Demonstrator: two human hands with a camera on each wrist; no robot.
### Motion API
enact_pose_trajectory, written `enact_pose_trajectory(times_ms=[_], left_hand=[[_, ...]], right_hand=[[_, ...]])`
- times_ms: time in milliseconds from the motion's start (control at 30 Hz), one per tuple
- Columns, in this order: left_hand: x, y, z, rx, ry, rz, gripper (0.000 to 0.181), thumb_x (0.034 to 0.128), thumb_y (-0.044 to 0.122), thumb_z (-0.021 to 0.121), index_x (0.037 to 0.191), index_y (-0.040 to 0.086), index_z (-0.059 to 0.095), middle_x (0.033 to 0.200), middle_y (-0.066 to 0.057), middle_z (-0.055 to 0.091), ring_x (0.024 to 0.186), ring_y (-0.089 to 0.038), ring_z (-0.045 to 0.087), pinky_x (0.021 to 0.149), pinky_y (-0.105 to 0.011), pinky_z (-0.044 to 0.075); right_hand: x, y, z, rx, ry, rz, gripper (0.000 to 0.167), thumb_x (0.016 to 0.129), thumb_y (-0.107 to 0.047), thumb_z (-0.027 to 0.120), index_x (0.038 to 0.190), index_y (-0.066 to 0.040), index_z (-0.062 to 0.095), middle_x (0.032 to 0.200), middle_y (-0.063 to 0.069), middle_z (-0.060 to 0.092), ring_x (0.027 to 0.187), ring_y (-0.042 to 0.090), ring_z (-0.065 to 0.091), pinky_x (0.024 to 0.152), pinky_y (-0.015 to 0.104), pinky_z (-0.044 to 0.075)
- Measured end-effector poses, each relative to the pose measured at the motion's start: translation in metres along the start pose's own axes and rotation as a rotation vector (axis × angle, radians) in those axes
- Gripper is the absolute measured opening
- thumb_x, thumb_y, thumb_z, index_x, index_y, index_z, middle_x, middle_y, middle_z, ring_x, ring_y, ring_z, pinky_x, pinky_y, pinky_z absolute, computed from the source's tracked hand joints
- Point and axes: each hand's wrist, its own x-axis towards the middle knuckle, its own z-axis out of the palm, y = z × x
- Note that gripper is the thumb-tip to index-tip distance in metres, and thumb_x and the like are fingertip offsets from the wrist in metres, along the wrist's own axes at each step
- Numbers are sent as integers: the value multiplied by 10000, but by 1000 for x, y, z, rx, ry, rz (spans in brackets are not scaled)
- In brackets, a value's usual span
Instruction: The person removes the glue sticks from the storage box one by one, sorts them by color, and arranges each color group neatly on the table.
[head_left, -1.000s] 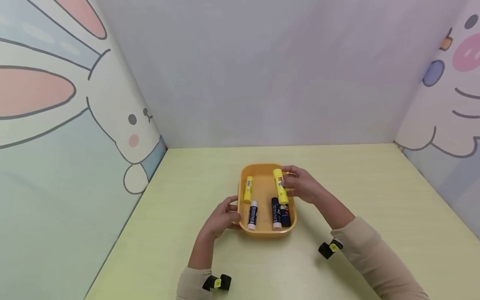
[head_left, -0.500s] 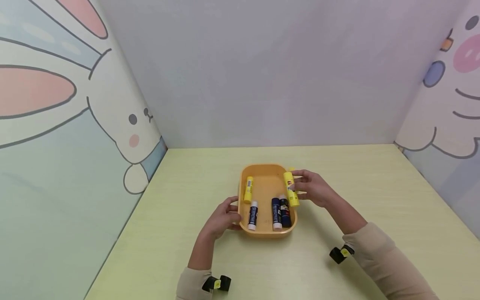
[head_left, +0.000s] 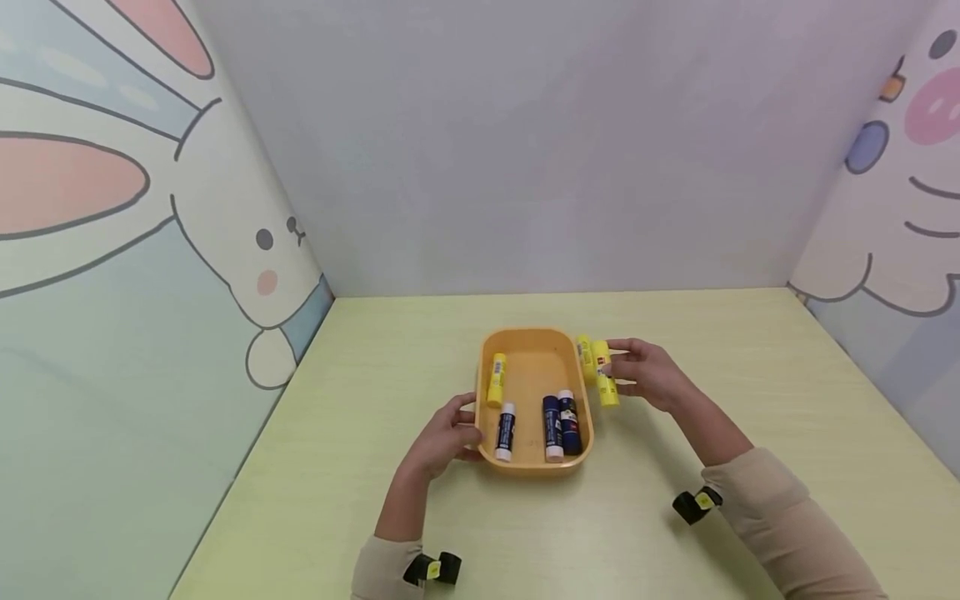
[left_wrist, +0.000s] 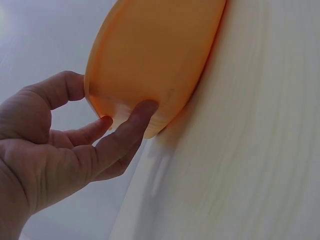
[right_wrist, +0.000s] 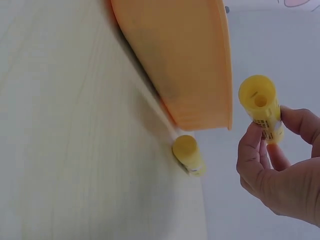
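In the head view, my left hand [head_left: 444,435] holds the left edge of an orange plastic tray [head_left: 531,470]; its fingertips meet the tray's wall in the left wrist view. My right hand [head_left: 647,373] pinches a yellow glue stick [head_left: 606,379] above the table, right of the tray. The held stick's hollow end [right_wrist: 259,95] faces the right wrist camera. A second yellow glue stick [right_wrist: 186,149] rests on the table beside the tray's right wall. Inside the tray are a yellow glue stick [head_left: 497,380], a dark blue one with white ends [head_left: 506,432], and two more dark blue sticks [head_left: 553,428] side by side.
The tray stands on a pale wooden table [head_left: 375,467]. A plain grey wall [head_left: 555,150] rises behind it. Side walls with cartoon animals [head_left: 225,217] flank the table. Each sleeve carries a black wrist camera [head_left: 697,504].
My right hand has carried the yellow glue stick rightward, from over the tray past its right rim. The second yellow stick beside the tray has come into view. My left hand stays put.
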Motion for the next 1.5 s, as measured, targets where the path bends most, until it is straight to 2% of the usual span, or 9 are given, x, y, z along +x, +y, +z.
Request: enact_pose_trajectory(times_ms=[200,500,800,1100,1233,1500], left_hand=[[0,0,0,12,11,3,715,768,-38,578,1423,50,306,1191,-246,485,929,-330,598,672,-435,545],[0,0,1,4,-5,11,709,780,-33,580,1426,45,298,1207,-266,473,947,-349,590,688,-455,539],[0,-1,-1,10,-3,11,703,784,-35,580,1425,53,306,1199,-252,483,951,-344,591,689,-450,540],[-1,-2,0,0,-3,15,696,784,-36,579,1421,41,309,1196,-262,476,943,-337,593,682,-438,543],[-1,-2,0,3,-5,18,697,783,-33,580,1421,47,312,1194,-261,478,946,-342,591,688,-440,541],[-2,-2,1,-1,-9,26,687,787,-42,572,1419,45,316,1189,-263,479,941,-339,594,708,-462,534]], right_hand=[[4,3,-15,-2,27,-40,605,912,-96,575,1431,15,285,1288,216,401,923,134,576,784,368,513],[4,8,-30,-40,69,-49,600,920,-137,578,1404,71,293,1284,254,425,880,75,586,775,322,513],[18,14,-37,-28,131,-13,599,898,-116,603,1391,74,322,1039,55,592,828,59,602,751,306,515],[38,22,-43,-26,184,19,562,885,-89,607,1357,92,363,896,-41,620,781,48,610,719,284,521],[44,24,-45,-56,206,25,535,892,-82,590,1352,89,378,942,8,612,770,50,608,723,290,521],[51,26,-46,-98,245,93,532,881,-81,600,1352,63,399,1123,153,539,797,78,582,726,277,521]])
